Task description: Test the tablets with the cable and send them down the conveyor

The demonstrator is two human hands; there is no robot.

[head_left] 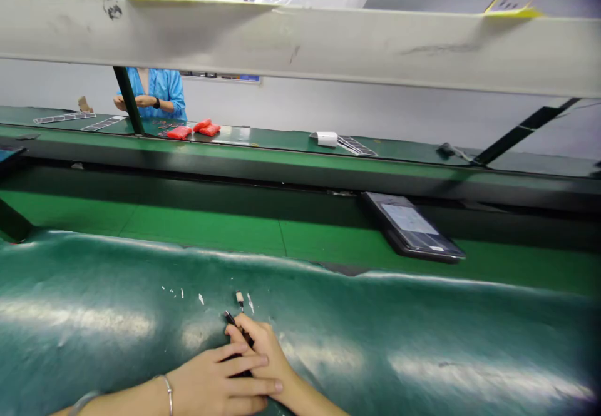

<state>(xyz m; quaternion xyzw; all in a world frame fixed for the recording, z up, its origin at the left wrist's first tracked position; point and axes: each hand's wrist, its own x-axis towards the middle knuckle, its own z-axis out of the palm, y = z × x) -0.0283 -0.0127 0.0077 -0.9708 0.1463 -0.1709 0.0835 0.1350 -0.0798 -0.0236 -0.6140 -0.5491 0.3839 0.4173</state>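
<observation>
My left hand (216, 375), with a thin bracelet at the wrist, lies across the green mat (103, 347) with its fingers stretched out over my right hand. My right hand (263, 347) pinches a slim black tool (231, 319), whose far end sticks out past the fingertips. The rest of the tool is hidden by my fingers. Just beyond my fingertips lies a small cream-and-black part (240, 300). Several small white scraps (201, 299) are scattered on the mat beside it.
A black-cased tablet (408, 226) lies beyond the mat, below a pale overhead beam (300, 40). On the far green bench, a person in a blue sleeved coat (154, 94) works near red packets (179, 132), a white box (327, 139) and dark sheets.
</observation>
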